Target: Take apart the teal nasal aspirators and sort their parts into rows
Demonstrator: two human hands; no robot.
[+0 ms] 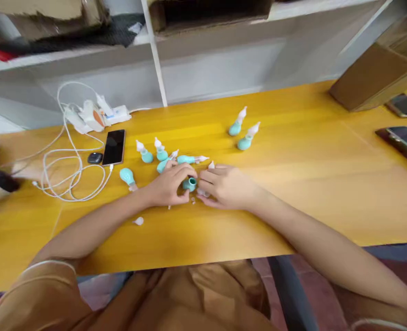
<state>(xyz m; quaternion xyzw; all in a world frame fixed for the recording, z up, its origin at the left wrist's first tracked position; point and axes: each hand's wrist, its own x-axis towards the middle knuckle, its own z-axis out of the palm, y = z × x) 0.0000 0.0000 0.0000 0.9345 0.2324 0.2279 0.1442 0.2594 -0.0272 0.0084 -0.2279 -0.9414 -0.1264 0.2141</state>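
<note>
My left hand (172, 185) curls its thumb and fingers around a teal squeeze bulb (189, 185), whose open mouth faces up and to the right. Close beside it, my right hand (226, 187) has its fingers bent together. A translucent plastic piece (203, 192) shows under those fingertips; most of it is hidden. Tiny clear bits (193, 201) lie on the table just below the bulb. Beyond my hands lie a teal bulb with a pale nozzle (191, 159) and another bulb (163, 165), partly covered by my left hand. A loose pale nozzle tip (139, 221) rests nearer me.
Two bulbs with nozzles (244, 142) stand at the back right, and two more (147, 156) at the left. One bulb (126, 175) lies near my left forearm. Further left are a phone (114, 147), tangled white cable (74, 151) and power strip (118, 115). A cardboard box (375, 76) stands right.
</note>
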